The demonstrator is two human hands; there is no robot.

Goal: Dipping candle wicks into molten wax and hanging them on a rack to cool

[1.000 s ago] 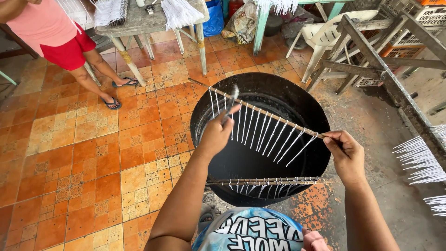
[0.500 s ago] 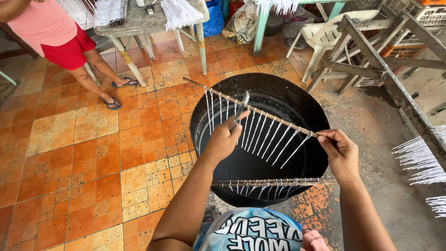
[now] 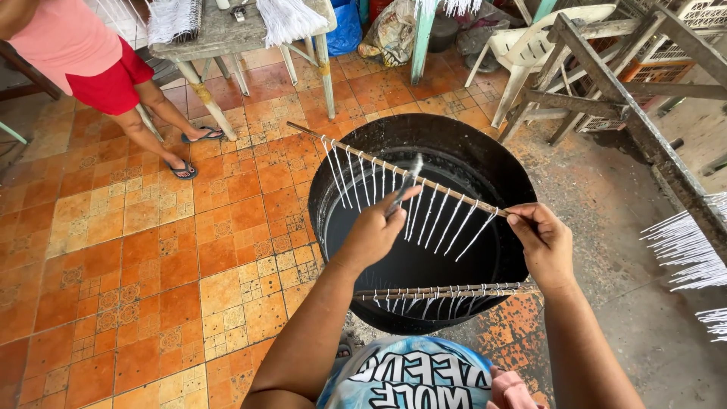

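My fingers [image 3: 413, 193] gripped a dull grey metal tool [image 3: 407, 185] against the rough wooden stick [image 3: 454, 195] strung with waxy white wicks [image 3: 435, 216]; the drum [image 3: 485, 163] looked matt black.

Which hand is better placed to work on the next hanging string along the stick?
Probably left. The left hand holds a small metal tool against the white strings, while the right hand grips the stick end.

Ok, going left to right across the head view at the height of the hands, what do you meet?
Orange tiled floor → left hand holding a small metal tool → white strands hanging from the stick over the black tub → right hand at the stick's end → grey concrete floor.
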